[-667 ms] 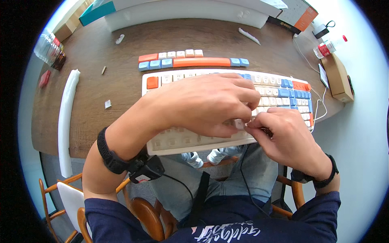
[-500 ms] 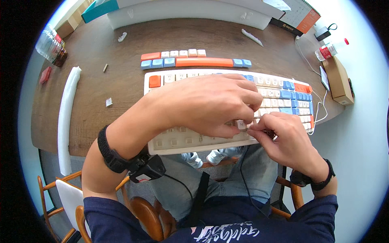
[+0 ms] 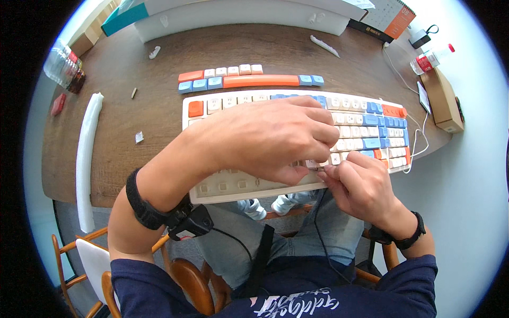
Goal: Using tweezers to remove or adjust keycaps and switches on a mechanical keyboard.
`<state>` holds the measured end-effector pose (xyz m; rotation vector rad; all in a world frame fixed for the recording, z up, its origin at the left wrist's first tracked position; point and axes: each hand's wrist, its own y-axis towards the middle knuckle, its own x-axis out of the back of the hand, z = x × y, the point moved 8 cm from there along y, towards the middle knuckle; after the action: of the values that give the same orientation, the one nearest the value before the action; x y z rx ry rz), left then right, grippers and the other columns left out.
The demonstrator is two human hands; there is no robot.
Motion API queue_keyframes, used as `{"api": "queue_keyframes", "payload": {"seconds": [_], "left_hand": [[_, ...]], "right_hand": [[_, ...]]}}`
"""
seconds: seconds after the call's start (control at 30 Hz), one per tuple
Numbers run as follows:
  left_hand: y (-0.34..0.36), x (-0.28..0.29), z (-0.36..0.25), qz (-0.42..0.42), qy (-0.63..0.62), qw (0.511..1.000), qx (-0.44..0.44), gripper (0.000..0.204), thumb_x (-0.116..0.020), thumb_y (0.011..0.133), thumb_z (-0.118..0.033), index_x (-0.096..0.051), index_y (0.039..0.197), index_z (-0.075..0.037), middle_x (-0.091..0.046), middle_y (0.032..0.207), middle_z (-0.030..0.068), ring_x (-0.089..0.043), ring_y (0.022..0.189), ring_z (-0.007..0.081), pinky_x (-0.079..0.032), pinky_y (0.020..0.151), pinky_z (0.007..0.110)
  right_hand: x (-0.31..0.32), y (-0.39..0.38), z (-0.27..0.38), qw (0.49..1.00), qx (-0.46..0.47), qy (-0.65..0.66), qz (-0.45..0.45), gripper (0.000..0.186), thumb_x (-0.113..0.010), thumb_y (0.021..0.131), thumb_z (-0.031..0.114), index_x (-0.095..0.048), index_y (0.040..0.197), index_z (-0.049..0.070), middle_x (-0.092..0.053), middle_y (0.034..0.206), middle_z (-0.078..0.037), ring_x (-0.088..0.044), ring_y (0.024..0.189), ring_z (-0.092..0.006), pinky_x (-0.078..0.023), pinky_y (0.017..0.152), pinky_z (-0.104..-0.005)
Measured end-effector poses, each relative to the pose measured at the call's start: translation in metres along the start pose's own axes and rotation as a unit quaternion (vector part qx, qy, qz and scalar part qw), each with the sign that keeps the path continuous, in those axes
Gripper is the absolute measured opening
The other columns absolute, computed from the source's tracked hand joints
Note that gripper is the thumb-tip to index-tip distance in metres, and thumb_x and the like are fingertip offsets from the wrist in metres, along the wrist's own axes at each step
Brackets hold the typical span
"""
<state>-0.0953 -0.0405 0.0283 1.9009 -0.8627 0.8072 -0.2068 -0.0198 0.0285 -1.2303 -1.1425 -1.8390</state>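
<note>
Head view shows both hands working at the near edge of a cream keyboard (image 3: 366,124) that lies on the brown worktop (image 3: 159,132). Compared with the moment before, little has shifted: the left hand (image 3: 270,138) stays draped over the middle of the keyboard, fingers curled down and thumb tucked underneath, and the right hand (image 3: 360,185) has eased a touch lower and closer to the body. Fingertips of both hands meet at a small cream keycap (image 3: 312,164) in the lower rows. The right hand is pinched together on something thin there, possibly a wire puller, though I cannot tell what. Whether the left hand grips the keycap or merely steadies it is hidden by its own fingers.

So the work seems held at one key, by my judgement, with fine adjustment and no larger move. Bare switch sockets show in the row nearest the body. Beyond the keyboard, a row of loose keycaps (image 3: 249,79) in orange, blue and cream sits well apart, untouched.
</note>
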Motion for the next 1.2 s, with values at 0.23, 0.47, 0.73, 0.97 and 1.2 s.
{"api": "queue_keyframes", "payload": {"seconds": [0.23, 0.47, 0.73, 0.97, 1.2], "left_hand": [[-0.002, 0.002, 0.002, -0.009, -0.003, 1.0, 0.006, 0.023, -0.08, 0.07, -0.008, -0.07, 0.09, -0.002, -0.064, 0.101, 0.0081, -0.059, 0.11, 0.0295, -0.048, 0.101, 0.041], [-0.003, 0.005, 0.0, -0.027, 0.008, 1.0, 0.0, 0.02, -0.079, 0.071, -0.01, -0.07, 0.086, -0.002, -0.065, 0.101, 0.009, -0.06, 0.11, 0.0295, -0.048, 0.1, 0.042], [-0.003, 0.001, 0.001, -0.012, 0.002, 1.0, -0.014, 0.017, -0.077, 0.073, -0.01, -0.069, 0.084, -0.001, -0.066, 0.101, 0.0094, -0.061, 0.108, 0.0291, -0.049, 0.099, 0.04], [-0.002, 0.003, -0.002, -0.029, 0.021, 0.999, -0.018, 0.016, -0.078, 0.071, -0.009, -0.069, 0.082, -0.001, -0.066, 0.099, 0.009, -0.062, 0.106, 0.0283, -0.051, 0.096, 0.039], [-0.003, 0.006, -0.004, -0.028, 0.022, 0.999, -0.024, 0.018, -0.078, 0.07, -0.009, -0.068, 0.082, -0.001, -0.065, 0.1, 0.0094, -0.062, 0.105, 0.0286, -0.051, 0.096, 0.039]], "right_hand": [[0.017, 0.022, -0.002, 0.999, 0.035, 0.015, 0.025, 0.017, -0.075, 0.08, 0.008, -0.059, 0.081, 0.006, -0.058, 0.07, -0.006, -0.057, 0.064, -0.0235, -0.048, 0.057, -0.0363], [0.028, 0.027, -0.014, 0.997, -0.013, 0.063, 0.043, 0.015, -0.077, 0.083, 0.01, -0.063, 0.087, 0.005, -0.062, 0.075, -0.01, -0.062, 0.071, -0.0272, -0.051, 0.063, -0.0398], [0.015, 0.027, -0.008, 0.996, 0.04, 0.009, 0.08, 0.011, -0.072, 0.081, 0.007, -0.064, 0.087, 0.005, -0.061, 0.075, -0.007, -0.062, 0.074, -0.0245, -0.052, 0.065, -0.0363], [0.009, 0.029, 0.001, 0.989, 0.068, -0.062, 0.115, 0.011, -0.065, 0.075, 0.01, -0.062, 0.083, 0.003, -0.06, 0.075, -0.006, -0.062, 0.079, -0.0215, -0.053, 0.067, -0.0345], [0.005, 0.034, 0.013, 0.978, 0.089, -0.122, 0.147, 0.011, -0.064, 0.074, 0.01, -0.06, 0.081, 0.003, -0.062, 0.076, -0.007, -0.063, 0.081, -0.0216, -0.053, 0.07, -0.0338]]}}
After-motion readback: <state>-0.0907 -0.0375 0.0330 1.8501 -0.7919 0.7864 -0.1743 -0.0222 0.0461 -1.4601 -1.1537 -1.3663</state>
